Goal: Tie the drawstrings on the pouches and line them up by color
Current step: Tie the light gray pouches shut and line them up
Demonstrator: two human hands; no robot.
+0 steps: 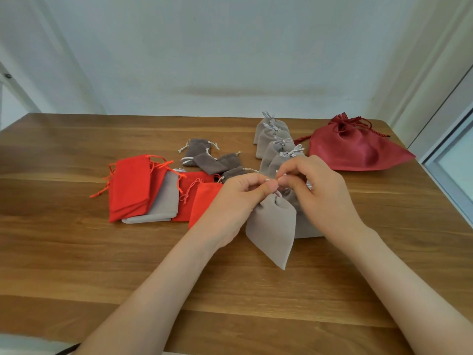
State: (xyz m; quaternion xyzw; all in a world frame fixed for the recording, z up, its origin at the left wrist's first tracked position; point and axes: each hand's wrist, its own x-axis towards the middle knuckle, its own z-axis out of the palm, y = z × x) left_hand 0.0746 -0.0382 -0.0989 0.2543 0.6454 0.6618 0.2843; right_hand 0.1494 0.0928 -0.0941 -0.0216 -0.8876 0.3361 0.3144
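A light grey pouch (272,228) hangs tilted just above the table, its neck gathered. My left hand (240,198) pinches its pale drawstring on the left of the neck, and my right hand (317,193) pinches the string on the right. Behind my hands, several tied light grey pouches (275,143) lie in a row running away from me. Another light grey pouch (307,226) lies partly hidden under my right hand. Several bright red pouches (130,188) lie in a loose pile at the left with a flat light grey pouch (163,201) among them. Several small dark grey pouches (207,158) lie behind that pile.
A large dark red drawstring bag (355,149) sits at the back right of the wooden table (76,265). A white wall stands close behind the table. A window frame (450,160) runs along the right edge.
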